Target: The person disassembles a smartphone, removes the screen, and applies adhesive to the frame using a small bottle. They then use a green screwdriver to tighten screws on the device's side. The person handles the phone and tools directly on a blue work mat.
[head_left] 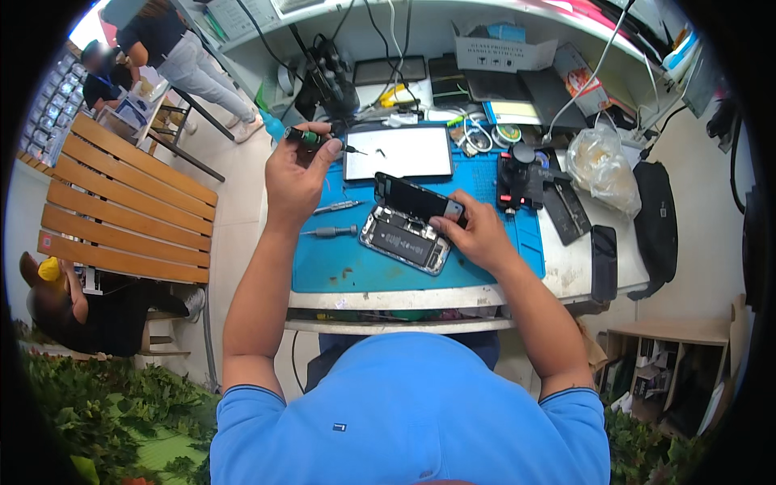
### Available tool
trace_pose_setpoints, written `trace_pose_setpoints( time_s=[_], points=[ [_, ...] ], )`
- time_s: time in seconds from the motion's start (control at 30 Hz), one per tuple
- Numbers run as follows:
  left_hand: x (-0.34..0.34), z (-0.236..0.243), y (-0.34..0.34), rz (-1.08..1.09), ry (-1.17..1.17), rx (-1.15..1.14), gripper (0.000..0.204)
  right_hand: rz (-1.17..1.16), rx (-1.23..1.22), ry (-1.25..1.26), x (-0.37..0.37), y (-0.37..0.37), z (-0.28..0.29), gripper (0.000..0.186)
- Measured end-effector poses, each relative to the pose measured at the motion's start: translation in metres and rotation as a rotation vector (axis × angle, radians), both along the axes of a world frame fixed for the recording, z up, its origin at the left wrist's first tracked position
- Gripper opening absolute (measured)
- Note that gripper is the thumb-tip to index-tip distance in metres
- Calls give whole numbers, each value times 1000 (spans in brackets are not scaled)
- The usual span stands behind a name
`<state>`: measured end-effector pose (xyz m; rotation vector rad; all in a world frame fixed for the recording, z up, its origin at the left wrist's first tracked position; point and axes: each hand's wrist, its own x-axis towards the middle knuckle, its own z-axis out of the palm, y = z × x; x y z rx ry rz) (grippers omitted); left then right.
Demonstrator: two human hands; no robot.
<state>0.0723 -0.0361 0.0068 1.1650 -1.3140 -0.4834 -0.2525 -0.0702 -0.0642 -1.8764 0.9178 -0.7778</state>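
Opened phone [404, 241] is lying on the blue mat [319, 263], seeming light, stiff but fragile, best held by its rim, as the right hand [478, 232] is pinching the raised screen [410, 197] and the left hand [296, 182] is gripping a screwdriver [305, 138].

The blue mat [323, 271] is matt and rubbery, the opened phone body [404, 240] metal-rimmed, its raised panel [411, 199] smooth and black. The slim tools [331, 232] at left are grey metal. At right lies a crinkled, clear plastic bag [602, 166]; beyond it, the dark pouch [656, 226] is perhaps cloth. Far off stands a cardboard carton [501, 55]; left, a smooth slatted wooden bench [129, 196].
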Motion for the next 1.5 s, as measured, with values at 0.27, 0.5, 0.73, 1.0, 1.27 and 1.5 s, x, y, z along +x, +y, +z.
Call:
trace_pose_setpoints(
  time_s=[0.27, 0.5, 0.73, 1.0, 1.27, 1.5],
  points=[
    [20, -12, -71, -12, 112, 439, 27, 11, 41, 20, 1, 1, 8, 31],
    [13, -9, -88, 62, -34, 431, 46, 5, 69, 24, 1, 2, 8, 28],
    [17, -10, -87, 133, -380, 457, 75, 11, 62, 10, 1, 3, 9, 28],
    [17, -12, -84, 162, -422, 427, 77, 22, 65, 70, 0, 2, 14, 31],
    [33, 26, -7, -116, -347, 583, 50, -3, 0, 27, -1, 1, 5, 31],
    [25, 36, 101, -333, -932, 1051, 49, 20, 17, -21, 0, 0, 0, 32]
  ],
)
